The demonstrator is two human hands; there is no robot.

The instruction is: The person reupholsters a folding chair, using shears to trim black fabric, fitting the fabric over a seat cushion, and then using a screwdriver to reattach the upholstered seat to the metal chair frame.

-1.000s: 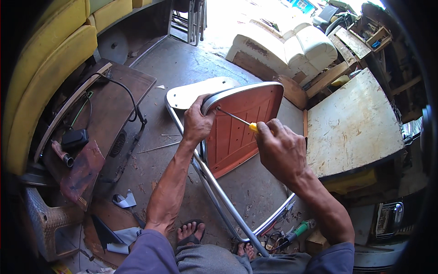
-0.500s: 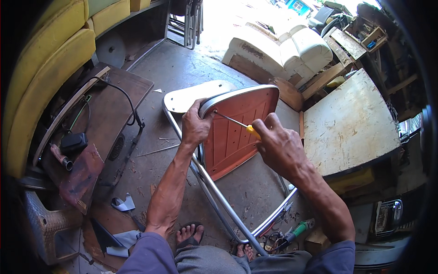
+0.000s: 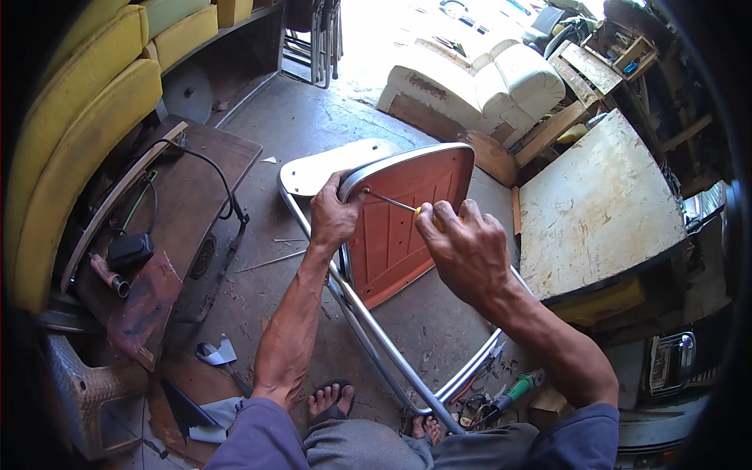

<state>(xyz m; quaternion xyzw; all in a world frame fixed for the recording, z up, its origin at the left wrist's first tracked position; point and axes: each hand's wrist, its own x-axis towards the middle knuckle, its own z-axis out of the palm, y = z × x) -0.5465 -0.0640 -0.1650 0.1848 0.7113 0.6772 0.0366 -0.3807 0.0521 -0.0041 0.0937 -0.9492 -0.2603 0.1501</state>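
A folding chair with a chrome tube frame [image 3: 379, 332] stands tilted before me, its reddish-brown seat underside [image 3: 407, 235] turned toward me. My left hand [image 3: 335, 216] grips the near left corner of the seat, fingers over its rim and thumb on the underside. In my right hand [image 3: 466, 247] is a screwdriver [image 3: 390, 202], its yellow handle mostly covered by my curled fingers. The shaft's tip meets a screw spot at that same corner, close to my left thumb. Beyond the seat lies the chair's white backrest panel [image 3: 309, 174].
At left stands a brown wooden table [image 3: 219, 149] with cables and a black pouch beside yellow cushions [image 3: 86, 172]. A worn white board [image 3: 599, 211] leans at right. A torn sofa [image 3: 446, 86] stands behind. Near my feet lies a green power tool [image 3: 517, 388].
My right hand has shifted slightly left and turned around the screwdriver handle, covering more of the yellow. My left hand keeps its hold on the seat corner.
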